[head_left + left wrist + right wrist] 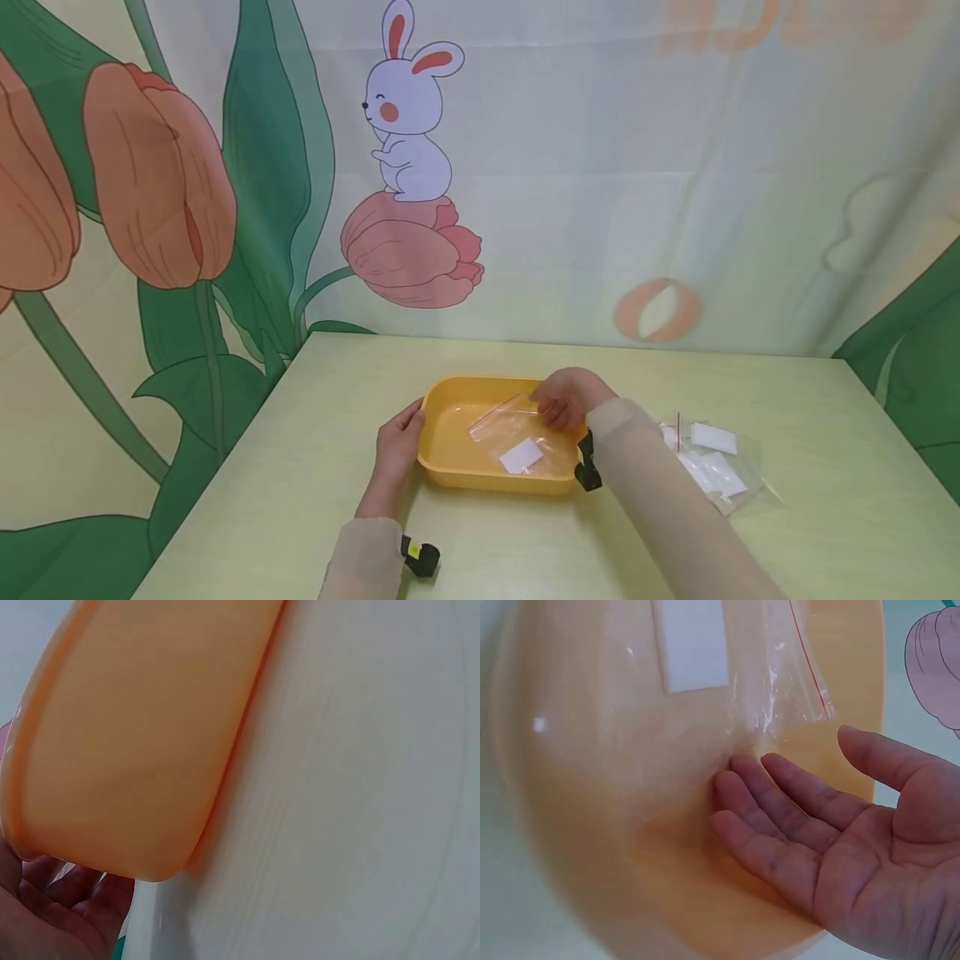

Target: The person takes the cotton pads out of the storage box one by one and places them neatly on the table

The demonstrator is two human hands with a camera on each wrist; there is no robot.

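Observation:
A yellow plastic tub stands on the table, its outer wall filling much of the left wrist view. My left hand grips the tub's left end, the thumb at the rim and the fingers along the outside. Inside the tub lies a clear zip bag with a red seal line and a white rectangular piece in it. Over the tub's right end is my right hand, its fingers loosely bent and nothing held. In the right wrist view the fingertips are at the bag's edge; contact is unclear.
Several clear zip bags with white pieces lie in a pile on the table, right of the tub, partly behind the right sleeve. A printed curtain hangs behind the table's back edge.

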